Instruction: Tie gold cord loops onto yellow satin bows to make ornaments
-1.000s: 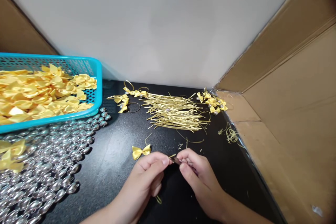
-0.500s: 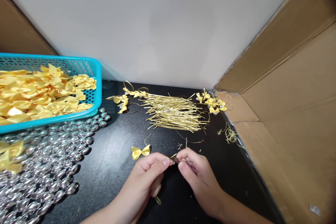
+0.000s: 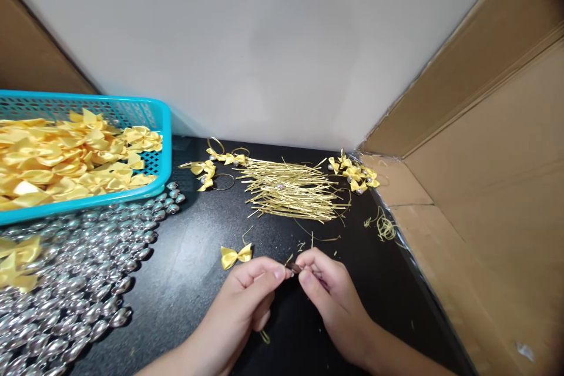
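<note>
My left hand (image 3: 253, 291) is closed, thumb against forefinger, on a gold cord (image 3: 264, 336) whose loop hangs out below the fingers. Opposite it, my right hand (image 3: 330, 291) is wrapped round a small dark tool (image 3: 294, 268) with a purplish part inside the palm; its exact kind is hidden. The tool's tip meets the left fingertips, where a short bit of gold also shows. Just beyond my left hand lies a yellow satin bow (image 3: 237, 255) on the black table.
Gold cord lengths (image 3: 295, 188) lie in a pile ahead, with bows on loops (image 3: 207, 173) to its left and more beaded bows (image 3: 355, 173) to its right. A turquoise basket (image 3: 165, 147) holds yellow bows. Silver beads (image 3: 79, 282) cover the left side. Cardboard (image 3: 484, 158) walls the right.
Both hands stay nearly in place, fingertips still together at the dark tool. The tool has tilted very slightly; the view has shifted a little.
</note>
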The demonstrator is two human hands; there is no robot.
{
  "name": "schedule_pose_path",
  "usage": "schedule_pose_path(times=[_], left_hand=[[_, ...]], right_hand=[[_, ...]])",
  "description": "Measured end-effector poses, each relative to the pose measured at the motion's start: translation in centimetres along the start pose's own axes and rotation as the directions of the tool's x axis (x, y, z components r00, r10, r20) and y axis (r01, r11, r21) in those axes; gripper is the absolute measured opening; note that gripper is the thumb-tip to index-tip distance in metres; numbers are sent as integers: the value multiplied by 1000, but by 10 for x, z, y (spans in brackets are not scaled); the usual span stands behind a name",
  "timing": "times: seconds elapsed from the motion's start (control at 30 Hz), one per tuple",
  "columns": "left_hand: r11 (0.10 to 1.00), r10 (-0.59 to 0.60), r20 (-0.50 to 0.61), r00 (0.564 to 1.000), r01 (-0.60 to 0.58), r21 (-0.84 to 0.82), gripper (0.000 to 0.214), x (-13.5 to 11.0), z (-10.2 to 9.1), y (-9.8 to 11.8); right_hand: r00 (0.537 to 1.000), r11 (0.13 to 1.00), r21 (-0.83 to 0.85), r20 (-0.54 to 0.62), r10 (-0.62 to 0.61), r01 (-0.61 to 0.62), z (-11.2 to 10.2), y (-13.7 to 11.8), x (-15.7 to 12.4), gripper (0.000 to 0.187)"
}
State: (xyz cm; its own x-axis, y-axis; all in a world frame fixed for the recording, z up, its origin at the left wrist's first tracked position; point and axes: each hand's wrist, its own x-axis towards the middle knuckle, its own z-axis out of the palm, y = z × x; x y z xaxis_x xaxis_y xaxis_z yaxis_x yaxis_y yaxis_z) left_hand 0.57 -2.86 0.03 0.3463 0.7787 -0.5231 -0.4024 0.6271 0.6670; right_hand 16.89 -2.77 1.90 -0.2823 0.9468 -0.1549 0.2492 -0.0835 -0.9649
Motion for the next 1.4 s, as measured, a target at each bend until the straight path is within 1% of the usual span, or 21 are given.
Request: schedule_pose_path(times=[0.3,0.53,0.8,0.87,0.93,1.03,1.07,1.13,1.23,1.3,1.4], left_hand=[[1000,4,0,1000,-4,-1,42,-1,4,5],[1000,10,5,1000,-10,4,39,0,1,2],[1000,12,10,1000,-12,-2,41,0,1,1],[1000,10,10,1000,-10,0,41,0,0,1],[1000,9,8,1000,-9,-2,41,0,0,1],[1000,5,-1,1000,-5,-15,42,-1,1,2],[1000,3,-5,1000,-3,-20,42,-2,1,2],[999,2,-17,1000,-2,-37,42,-2,2,3],[998,8,-38,999,-11,-65,43,-1,2,3],[997,10,-46,999,-14,-78,43,-1,3,3],[996,11,-44,999,-15,-90,41,-1,3,3]], right_hand=[[1000,1000,-1,-3,-4,4,1,2,-1,23],[1000,1000,1,-19,12,-12,0,1,0,27],[1000,1000,-1,-3,25,-25,-1,3,-2,27],[999,1000,-8,-38,21,-21,-4,5,0,27],[994,999,-38,-106,1,-6,-10,4,8,26],[976,990,-125,-198,-88,64,-21,-3,27,20],[973,986,-144,-197,-116,88,-24,-6,32,18],[978,984,-126,-146,-147,129,-26,-11,38,16],[984,985,-54,-60,-166,163,-24,-12,33,14],[987,987,-49,-28,-157,155,-20,-8,25,12],[993,989,-88,5,-117,117,-17,-2,14,11]])
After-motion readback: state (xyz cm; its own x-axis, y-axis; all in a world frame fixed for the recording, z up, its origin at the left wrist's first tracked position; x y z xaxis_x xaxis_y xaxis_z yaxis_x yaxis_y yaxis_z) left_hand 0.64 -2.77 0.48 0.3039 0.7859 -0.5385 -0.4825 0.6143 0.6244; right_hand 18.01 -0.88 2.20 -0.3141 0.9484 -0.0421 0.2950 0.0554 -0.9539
